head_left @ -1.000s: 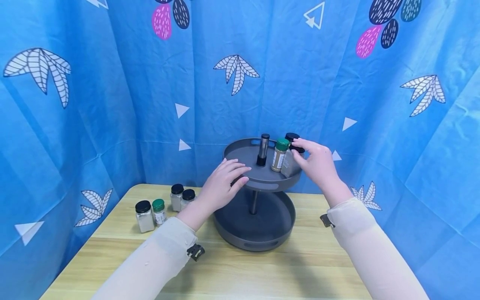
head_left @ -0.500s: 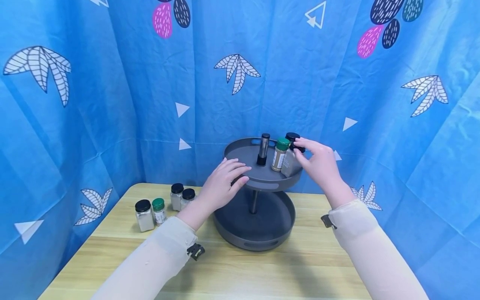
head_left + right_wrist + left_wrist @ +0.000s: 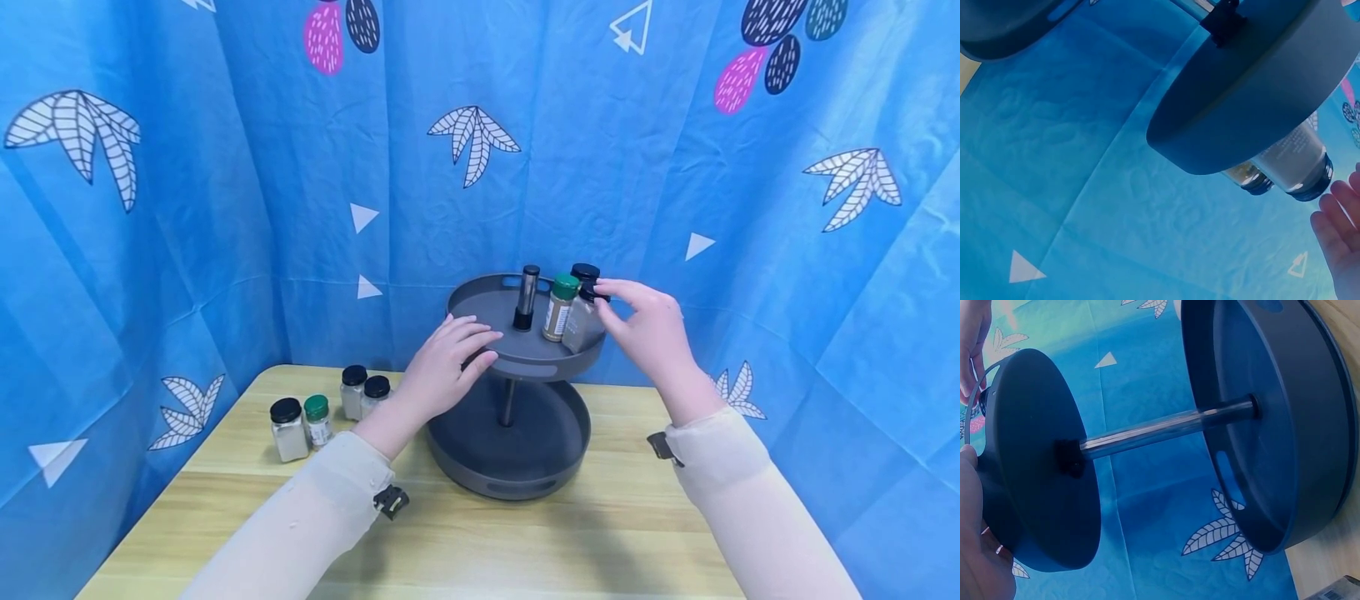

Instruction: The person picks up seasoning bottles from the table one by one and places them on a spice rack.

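Note:
A grey two-tier turntable [image 3: 517, 483] stands on the table. My left hand [image 3: 442, 367] holds the upper tray [image 3: 502, 308] at its front left rim, thumb outside and fingers reaching over the edge. Three spice jars stand together on that tray's right side: one green-lidded jar [image 3: 557, 317] and two with black lids. My right hand [image 3: 648, 329] hovers with fingertips right beside the lid of the nearer black-lidded jar [image 3: 581, 327]. In the right wrist view, a small gap shows between its fingers [image 3: 1329, 225] and that jar [image 3: 1297, 162]. The farther black-lidded jar is mostly hidden.
Left on the wooden table [image 3: 420, 533] are more spice jars: a black-lidded jar [image 3: 288, 437], a green-lidded jar [image 3: 318, 427] and two black-lidded ones behind. A metal post [image 3: 527, 292] rises from the upper tray. Blue curtains [image 3: 480, 225] surround the table.
My right hand has drawn slightly right, its fingertips slipping away from the black lid. The left hand and the turntable have stayed in place.

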The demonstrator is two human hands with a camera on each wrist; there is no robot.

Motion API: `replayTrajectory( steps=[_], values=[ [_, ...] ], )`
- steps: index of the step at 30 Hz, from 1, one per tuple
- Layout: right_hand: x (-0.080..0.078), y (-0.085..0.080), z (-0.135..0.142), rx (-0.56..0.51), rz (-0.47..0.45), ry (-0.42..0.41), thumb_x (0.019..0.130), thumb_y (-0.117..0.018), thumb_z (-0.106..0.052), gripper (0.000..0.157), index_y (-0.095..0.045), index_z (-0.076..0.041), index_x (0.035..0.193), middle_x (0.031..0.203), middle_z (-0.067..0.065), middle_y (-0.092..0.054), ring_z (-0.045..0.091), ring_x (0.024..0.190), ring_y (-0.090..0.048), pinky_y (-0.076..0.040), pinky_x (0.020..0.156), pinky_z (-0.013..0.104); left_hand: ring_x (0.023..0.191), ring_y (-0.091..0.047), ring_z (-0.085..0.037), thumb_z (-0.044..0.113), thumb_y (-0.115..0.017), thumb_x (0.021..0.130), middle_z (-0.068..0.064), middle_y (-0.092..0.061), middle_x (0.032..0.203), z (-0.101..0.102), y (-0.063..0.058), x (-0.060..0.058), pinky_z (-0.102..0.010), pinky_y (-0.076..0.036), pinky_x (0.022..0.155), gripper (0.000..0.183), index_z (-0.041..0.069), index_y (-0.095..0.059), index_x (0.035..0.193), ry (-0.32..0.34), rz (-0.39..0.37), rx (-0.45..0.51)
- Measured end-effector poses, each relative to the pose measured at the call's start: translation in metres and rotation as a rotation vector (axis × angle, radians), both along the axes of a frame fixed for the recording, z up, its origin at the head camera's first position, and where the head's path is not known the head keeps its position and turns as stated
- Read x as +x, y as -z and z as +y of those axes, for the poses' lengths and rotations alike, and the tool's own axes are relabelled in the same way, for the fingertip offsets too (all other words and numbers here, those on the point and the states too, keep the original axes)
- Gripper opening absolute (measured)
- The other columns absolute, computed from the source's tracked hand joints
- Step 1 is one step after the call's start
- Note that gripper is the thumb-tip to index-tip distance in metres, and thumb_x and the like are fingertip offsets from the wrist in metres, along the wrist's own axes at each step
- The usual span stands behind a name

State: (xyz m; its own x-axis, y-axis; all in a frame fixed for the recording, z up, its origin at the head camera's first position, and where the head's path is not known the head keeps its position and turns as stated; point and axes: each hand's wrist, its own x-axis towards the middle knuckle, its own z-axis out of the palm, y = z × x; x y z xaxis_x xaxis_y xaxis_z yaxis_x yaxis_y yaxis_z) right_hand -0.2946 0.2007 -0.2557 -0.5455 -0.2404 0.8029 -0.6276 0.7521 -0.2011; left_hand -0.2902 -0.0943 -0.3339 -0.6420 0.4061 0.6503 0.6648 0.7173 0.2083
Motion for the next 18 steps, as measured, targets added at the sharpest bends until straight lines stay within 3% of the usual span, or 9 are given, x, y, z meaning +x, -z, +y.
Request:
replayTrajectory(
  steps=[13, 18],
  values=[
    [0.013, 0.005, 0.011, 0.004, 0.031, -0.007, 0.09, -0.071, -0.002, 0.023, -0.076, -0.003, 0.113, 0.116, 0.013, -0.072, 0.034, 0.107, -0.068, -0.056, 0.085, 0.052, 0.142, -0.04, -0.022, 0.041, -0.052, 0.104, -0.001, -0.061, 0.138, 0.001, -0.001, 0.002, -0.049, -0.021, 0.122, 0.039, 0.022, -0.064, 0.136, -0.01, -0.01, -0.009],
    [0.019, 0.007, 0.017, 0.001, 0.018, 0.002, 0.089, -0.071, -0.001, 0.023, -0.076, -0.004, 0.111, 0.116, 0.013, -0.073, 0.035, 0.104, -0.069, -0.05, 0.096, 0.058, 0.142, -0.041, -0.022, 0.041, -0.052, 0.104, -0.001, -0.061, 0.138, 0.0, 0.0, 0.001, -0.05, -0.021, 0.122, 0.039, 0.022, -0.064, 0.136, -0.007, 0.003, -0.006]
  ],
)
